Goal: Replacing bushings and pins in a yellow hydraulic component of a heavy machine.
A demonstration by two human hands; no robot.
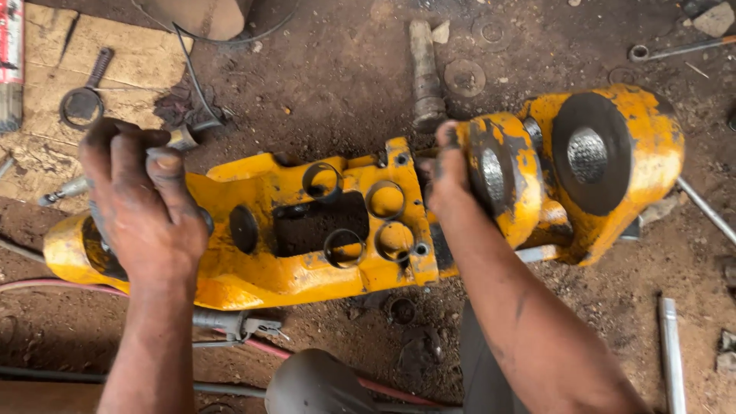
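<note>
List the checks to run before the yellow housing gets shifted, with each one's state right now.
1. Left hand gripping the housing's left end: ok.
2. Right hand on the yellow housing beside the round boss: ok.
3. Open bores free of debris: cannot tell.
4. Red hose clear of the housing: not ok, it runs under the edge.
5. Loose steel pin out of the way: ok.

Steel rod (671, 353), washer (464, 77) — red hose (46, 285)
</note>
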